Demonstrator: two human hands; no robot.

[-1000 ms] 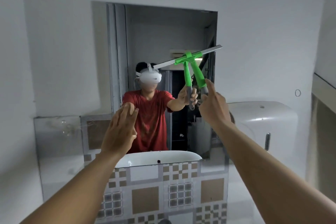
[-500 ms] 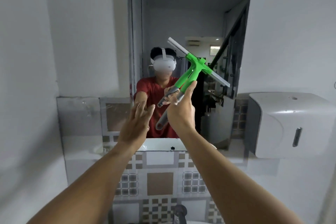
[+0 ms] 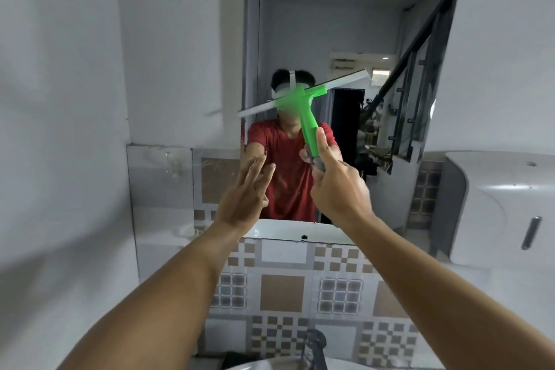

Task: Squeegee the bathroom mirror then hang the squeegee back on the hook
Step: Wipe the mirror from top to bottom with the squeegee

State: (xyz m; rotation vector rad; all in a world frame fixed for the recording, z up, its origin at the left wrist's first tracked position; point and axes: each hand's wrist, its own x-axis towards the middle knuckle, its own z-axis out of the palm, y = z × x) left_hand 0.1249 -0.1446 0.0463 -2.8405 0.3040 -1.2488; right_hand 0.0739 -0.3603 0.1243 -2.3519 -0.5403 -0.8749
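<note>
The right hand (image 3: pixel 339 189) gripped the green squeegee (image 3: pixel 303 108), blade seemingly against the mirror (image 3: pixel 330 24); the left hand (image 3: pixel 246 192) hovered open, empty. Wiping looked underway; hanging remained.

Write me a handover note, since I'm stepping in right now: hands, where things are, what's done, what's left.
Right hand: shut on the squeegee, grey grip in its fingers, green handle up, blade tilted across the mirror at mid-height.
Left hand: open, empty, raised in front of the mirror's lower left.
Done: cannot tell how much glass is wiped.
Left: finish the strokes, then hang the squeegee on its hook, which is not in view.
</note>
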